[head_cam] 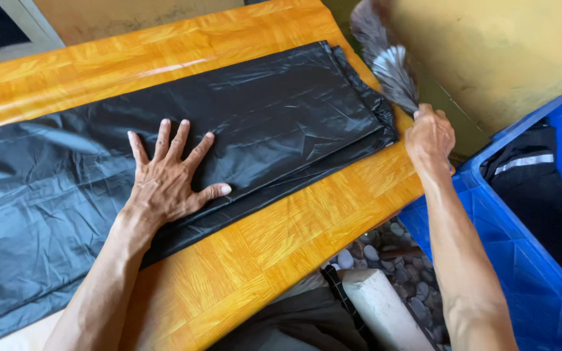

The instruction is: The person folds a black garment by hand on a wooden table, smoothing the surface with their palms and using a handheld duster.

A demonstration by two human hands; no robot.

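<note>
head view: the only camera I had, looking down over both forearms.
left hand: left hand [170,179] lay flat, fingers spread wide, palm pressed on the sheet; it held nothing, just pinned it down.
sheet: large black glossy plastic sheet [261,123], folded into layers, spread along the table from the left frame edge to near the table's right end; the layered fold edges showed at that right end.
right hand: right hand [429,135] was closed around the grip of a grey-and-white feather duster [385,58], just off the right end of the table, beside the sheet's corner.
duster: feathers pointed up and away from me, blurred at the top, raised above the sheet's far right corner; I couldn't tell if the tips touched the plastic.
table: orange wood-pattern laminate tabletop [281,240], bare strip showing along the near edge.
crate: blue plastic crate [489,234] stood to the right, below table level, with dark fabric carrying a pale reflective stripe [528,162] inside.
floor: pebbled ground and a pale post [378,305] under the near table edge.
step, my read: dusting the sheet's right end while the other palm kept it from sliding.
next, my read: would call for light strokes along the plastic, with steady palm pressure so the layers didn't shift.
</note>
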